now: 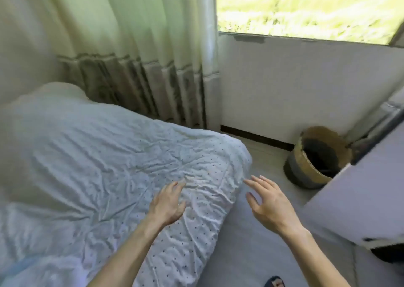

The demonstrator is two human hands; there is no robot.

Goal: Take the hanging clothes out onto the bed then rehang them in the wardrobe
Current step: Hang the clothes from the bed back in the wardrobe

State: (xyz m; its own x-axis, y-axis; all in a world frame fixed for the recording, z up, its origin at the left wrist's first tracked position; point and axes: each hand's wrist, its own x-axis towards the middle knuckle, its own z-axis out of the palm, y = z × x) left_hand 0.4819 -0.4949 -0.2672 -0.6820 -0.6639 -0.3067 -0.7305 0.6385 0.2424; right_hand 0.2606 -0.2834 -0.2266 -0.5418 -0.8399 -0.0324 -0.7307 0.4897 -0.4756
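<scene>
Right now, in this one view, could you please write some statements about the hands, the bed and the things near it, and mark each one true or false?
1. Both hands hold nothing. True: the left hand and the right hand have relaxed, spread fingers.
2. The basket stands on the bed. False: the basket stands on the floor by the wall, apart from the bed.
3. The bed has a white cover with small dark dots. True.
4. The curtain covers the whole window. False: the curtain hangs at the left, and the window is uncovered.
5. Clothes on hangers lie on the bed. False: none show on the part in view.
</scene>
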